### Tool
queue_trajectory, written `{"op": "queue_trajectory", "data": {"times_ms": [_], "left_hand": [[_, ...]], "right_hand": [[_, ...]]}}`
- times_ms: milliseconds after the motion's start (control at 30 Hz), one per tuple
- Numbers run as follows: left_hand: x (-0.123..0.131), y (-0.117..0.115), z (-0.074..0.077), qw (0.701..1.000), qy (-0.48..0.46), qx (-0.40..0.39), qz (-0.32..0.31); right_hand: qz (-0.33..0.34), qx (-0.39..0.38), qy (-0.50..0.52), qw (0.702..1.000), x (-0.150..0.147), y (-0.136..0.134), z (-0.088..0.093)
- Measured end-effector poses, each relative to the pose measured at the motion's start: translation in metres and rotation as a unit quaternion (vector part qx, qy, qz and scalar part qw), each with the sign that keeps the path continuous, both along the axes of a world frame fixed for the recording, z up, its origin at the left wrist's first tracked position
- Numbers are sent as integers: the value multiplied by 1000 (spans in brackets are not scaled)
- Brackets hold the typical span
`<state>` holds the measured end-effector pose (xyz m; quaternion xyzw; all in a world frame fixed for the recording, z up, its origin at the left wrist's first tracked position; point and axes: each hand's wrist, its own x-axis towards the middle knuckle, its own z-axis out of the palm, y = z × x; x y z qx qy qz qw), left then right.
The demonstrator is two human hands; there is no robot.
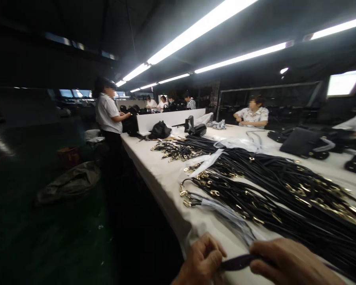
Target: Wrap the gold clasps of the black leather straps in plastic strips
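One long tabletop, covered in pale cloth, is seen running from the near right into the distance. By its left side, farther back, a standing person in a white shirt is seen. Much of the surface is taken up by a spread of black straps, laid roughly lengthwise. Beyond them, on the right, a black bag-like item is placed. Near the front, some straps are partly covered by a translucent wrap. At the near edge, the left hand and the right hand are held a little apart. Between them a dark strip is spanned, one end pinched in the left fingers, the other part gripped by the right fingers. Gold clasps are scattered along the strap ends.
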<state>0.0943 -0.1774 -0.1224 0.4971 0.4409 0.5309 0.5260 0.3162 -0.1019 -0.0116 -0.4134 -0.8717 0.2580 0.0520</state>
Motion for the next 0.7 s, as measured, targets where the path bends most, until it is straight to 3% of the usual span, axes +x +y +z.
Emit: {"op": "queue_trajectory", "data": {"times_ms": [67, 200, 333, 433, 533, 600, 700], "left_hand": [[-4, 1, 12, 999, -29, -29, -28], [-3, 8, 8, 997, 2, -48, -67], [4, 8, -5, 995, -5, -66, -74], [3, 5, -4, 990, -85, -84, -81], [-2, 1, 1, 974, -125, -132, -134], [-4, 0, 1, 971, -92, -157, -152], [-3, 1, -3, 987, 12, -134, -83]], "right_hand": [[13, 67, -45, 997, -6, -8, 21], [4, 33, -55, 998, -11, -7, 46], [-3, 71, -77, 995, -6, -4, 43], [40, 140, -123, 982, -2, -8, 37], [99, 208, -122, 965, 1, -16, 37], [112, 256, -103, 955, 3, -21, 37], [72, 250, -90, 961, 6, -26, 35]]}}
